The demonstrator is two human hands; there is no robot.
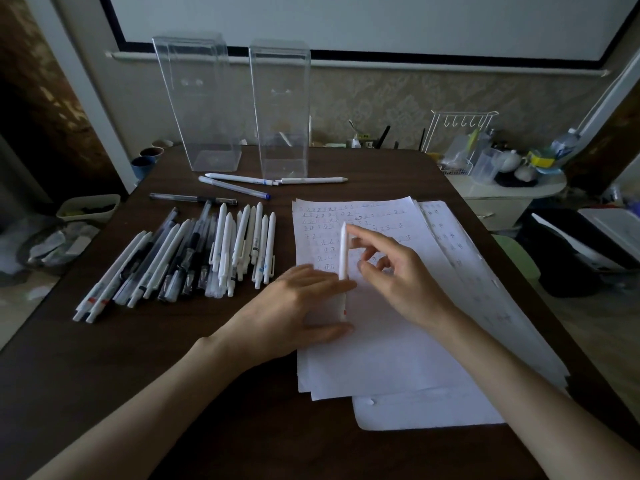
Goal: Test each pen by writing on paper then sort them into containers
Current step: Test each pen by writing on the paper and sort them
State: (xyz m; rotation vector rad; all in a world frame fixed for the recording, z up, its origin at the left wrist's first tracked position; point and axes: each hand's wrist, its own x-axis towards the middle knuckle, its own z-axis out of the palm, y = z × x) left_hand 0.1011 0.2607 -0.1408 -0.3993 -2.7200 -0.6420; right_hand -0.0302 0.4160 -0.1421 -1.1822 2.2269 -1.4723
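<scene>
A white pen stands nearly upright over the written-on paper sheets. My left hand rests on the paper's left edge and holds the pen's lower part between forefinger and thumb. My right hand hovers to the right, its forefinger and thumb pinching the pen's upper end, the other fingers curled. A row of several white and dark pens lies left of the paper. Two tall clear containers stand at the back of the table.
Three white pens and a dark pen lie in front of the containers. More sheets fan out to the right. Small cups sit at the back left corner of the dark table. A cluttered side shelf is right.
</scene>
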